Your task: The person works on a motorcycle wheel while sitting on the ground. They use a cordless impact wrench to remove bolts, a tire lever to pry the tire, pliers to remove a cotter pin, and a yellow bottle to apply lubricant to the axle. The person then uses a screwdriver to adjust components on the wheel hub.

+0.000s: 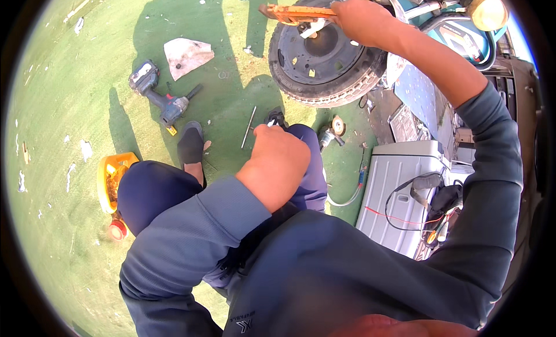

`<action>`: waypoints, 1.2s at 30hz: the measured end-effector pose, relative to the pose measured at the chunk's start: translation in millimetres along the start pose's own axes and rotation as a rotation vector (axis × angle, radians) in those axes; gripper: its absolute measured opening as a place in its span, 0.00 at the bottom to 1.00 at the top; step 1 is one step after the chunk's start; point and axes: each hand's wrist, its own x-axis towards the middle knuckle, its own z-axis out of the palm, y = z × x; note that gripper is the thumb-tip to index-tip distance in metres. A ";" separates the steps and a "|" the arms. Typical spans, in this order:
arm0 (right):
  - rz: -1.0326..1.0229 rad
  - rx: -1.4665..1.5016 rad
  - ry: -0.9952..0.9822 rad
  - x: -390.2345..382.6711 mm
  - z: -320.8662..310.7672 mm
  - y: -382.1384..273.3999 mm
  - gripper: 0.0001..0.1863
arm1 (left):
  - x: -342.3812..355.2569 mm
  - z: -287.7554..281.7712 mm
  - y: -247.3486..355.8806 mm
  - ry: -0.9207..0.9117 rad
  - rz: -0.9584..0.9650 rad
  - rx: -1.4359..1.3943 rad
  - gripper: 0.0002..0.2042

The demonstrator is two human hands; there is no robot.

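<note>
My right hand [364,21] reaches far forward, closed on an orange tool [295,14] with a long body; its exact kind is not clear. The tool is above a tyre on a dark steel wheel [289,62], which lies on its side. A white piece [314,28] shows just under the tool near the hub. My left hand [277,157] is at my knees, closed, with a small silvery bit [271,123] at its fingertips that I cannot make out. Beside it, a thin metal rod [248,127] lies on the green ground.
A cordless impact driver [165,99] and a stained cloth [188,56] lie ahead on the left. An angle grinder [332,131] sits right of my knee. A grey case [385,183] with cables stands at the right, a yellow basket [104,192] at the left, a teal machine [463,41] far right.
</note>
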 end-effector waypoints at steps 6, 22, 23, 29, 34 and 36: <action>-0.088 -0.250 -0.158 -23.7 -17.8 4.5 0.13 | 30.5 23.6 -8.3 -0.072 0.031 -0.079 0.13; 0.018 0.043 -0.019 -4.6 -18.6 -21.1 0.13 | 39.3 30.5 -9.7 -0.194 0.040 0.004 0.12; -0.001 0.047 0.049 -0.5 -18.6 -25.5 0.13 | 39.6 29.7 -10.1 -0.206 0.044 0.005 0.12; -0.071 -0.024 0.055 10.6 -20.4 -42.8 0.13 | 30.6 32.5 -11.6 -0.135 0.037 0.021 0.13; -0.152 -0.054 -0.023 18.2 -14.3 -39.4 0.12 | 36.8 17.5 -10.0 -0.204 0.014 0.057 0.11; -0.159 -0.115 -0.142 10.1 -8.6 -47.2 0.13 | 41.2 10.4 -5.6 -0.231 0.021 0.045 0.10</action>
